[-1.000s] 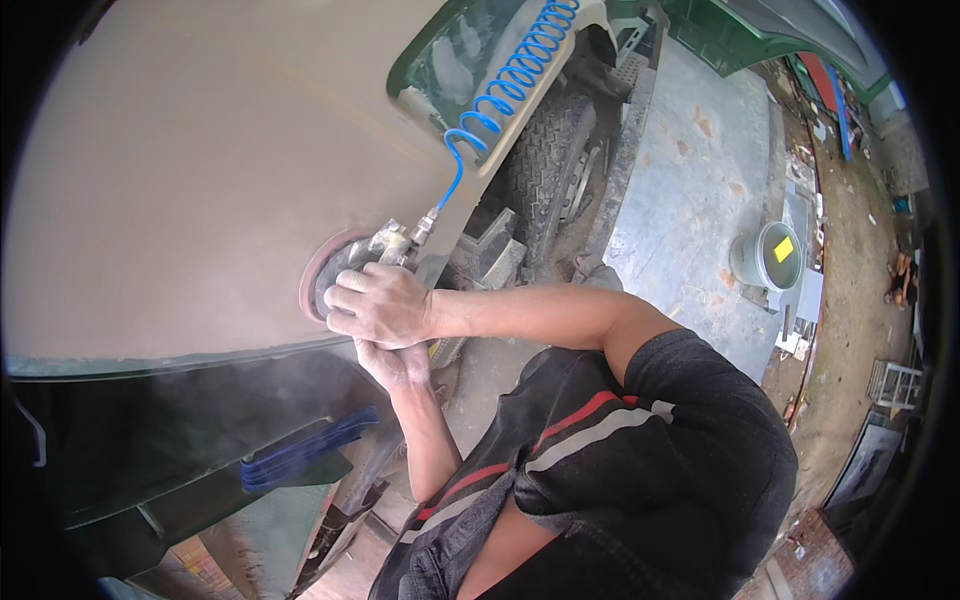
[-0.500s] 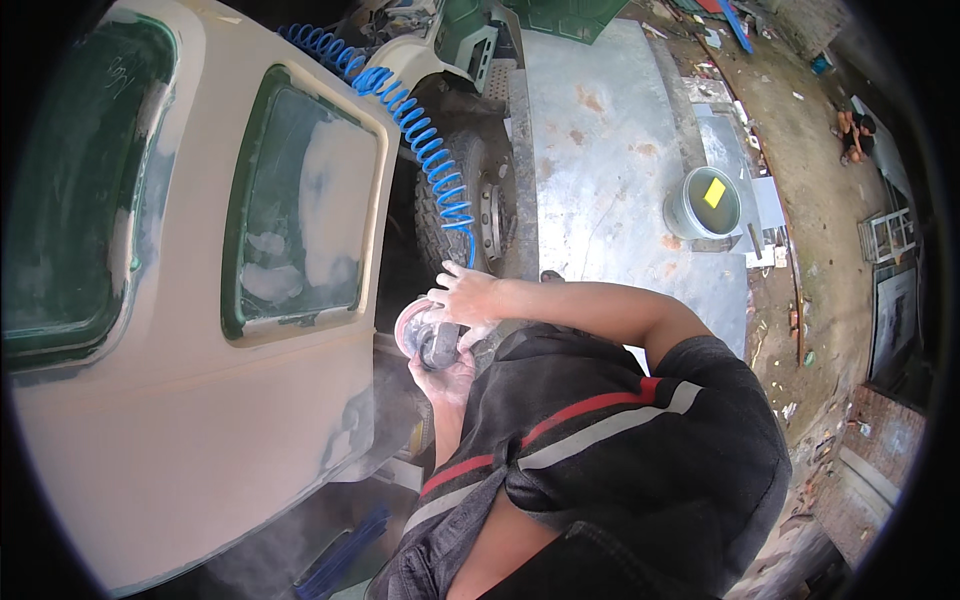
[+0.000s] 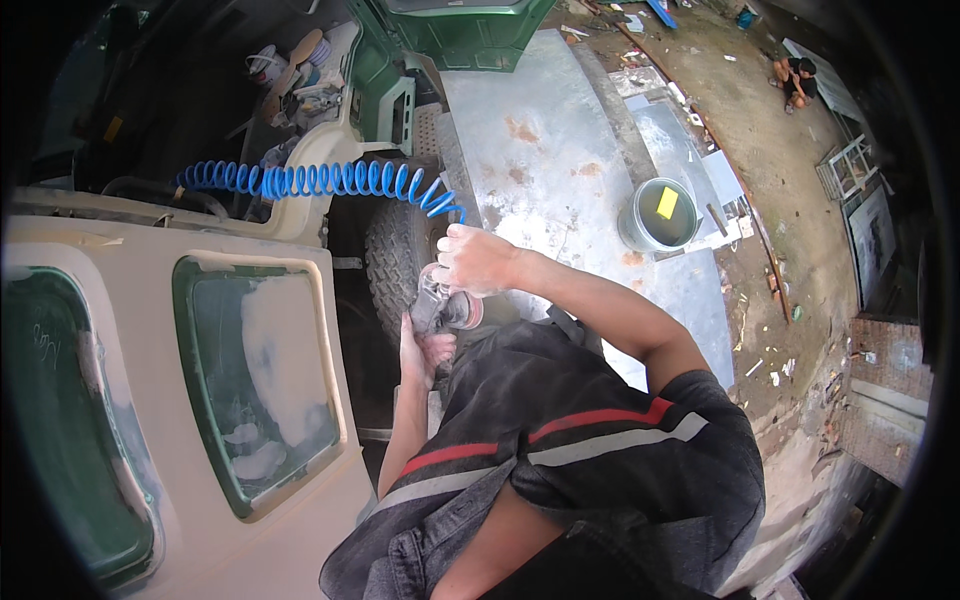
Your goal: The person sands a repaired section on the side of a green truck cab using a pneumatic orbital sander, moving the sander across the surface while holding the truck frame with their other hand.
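Note:
A small air sander (image 3: 430, 308) with a round pinkish pad is between my hands, beside the tyre (image 3: 390, 265). My left hand (image 3: 418, 355) holds the sander from below, with pale dust on the skin. Closed into a fist, my right hand (image 3: 478, 262) is at the top of the tool. The end of a blue coiled air hose (image 3: 340, 180) runs into that fist. Its fingers hide the joint between hose and sander. To the left stands a beige vehicle panel (image 3: 310, 520) with a green-framed window (image 3: 285, 380), patched with pale filler.
A bucket (image 3: 640, 215) with a yellow piece in it stands on the metal sheet (image 3: 520, 130) to the right. Beyond lies littered ground, where a person (image 3: 795, 82) squats. Ahead are a green vehicle door (image 3: 460, 35) and cluttered tubs (image 3: 265, 65).
The sander has turned, its pad now to the right. My right hand has closed into a fist at the hose end. The view has shifted, and the hose now stretches more sideways.

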A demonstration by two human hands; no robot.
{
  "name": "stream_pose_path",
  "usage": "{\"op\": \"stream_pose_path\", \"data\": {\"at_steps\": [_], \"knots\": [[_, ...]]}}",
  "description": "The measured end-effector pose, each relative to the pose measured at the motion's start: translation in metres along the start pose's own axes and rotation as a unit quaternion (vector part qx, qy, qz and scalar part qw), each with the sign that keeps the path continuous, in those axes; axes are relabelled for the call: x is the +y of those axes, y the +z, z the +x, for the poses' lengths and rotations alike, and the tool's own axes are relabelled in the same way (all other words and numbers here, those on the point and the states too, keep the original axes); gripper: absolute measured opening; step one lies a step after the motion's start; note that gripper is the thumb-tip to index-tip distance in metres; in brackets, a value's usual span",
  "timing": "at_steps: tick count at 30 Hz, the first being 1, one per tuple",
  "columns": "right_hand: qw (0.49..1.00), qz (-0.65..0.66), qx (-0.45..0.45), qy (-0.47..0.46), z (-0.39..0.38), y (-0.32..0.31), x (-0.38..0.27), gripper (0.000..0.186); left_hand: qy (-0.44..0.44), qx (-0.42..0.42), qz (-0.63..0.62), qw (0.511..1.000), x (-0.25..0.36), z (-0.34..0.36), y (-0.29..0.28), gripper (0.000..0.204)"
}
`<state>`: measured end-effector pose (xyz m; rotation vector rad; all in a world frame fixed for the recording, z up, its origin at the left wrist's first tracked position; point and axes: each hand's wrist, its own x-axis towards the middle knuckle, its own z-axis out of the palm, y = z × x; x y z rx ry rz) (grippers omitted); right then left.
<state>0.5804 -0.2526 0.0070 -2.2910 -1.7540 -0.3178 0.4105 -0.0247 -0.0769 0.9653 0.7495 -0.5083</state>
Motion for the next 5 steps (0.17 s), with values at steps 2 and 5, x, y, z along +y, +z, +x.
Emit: {"op": "stream_pose_path", "data": {"at_steps": [2, 5], "knots": [[1.000, -0.006, 0.020, 0.014, 0.010, 0.006, 0.025, 0.023, 0.168, 0.048, 0.117, 0.978, 0.004, 0.024, 0.007, 0.069], [0.999, -0.022, 0.000, 0.035, 0.027, 0.011, 0.071, 0.025, 0.340, 0.070, 0.266, 0.899, 0.022, 0.059, 0.012, 0.081]]}}
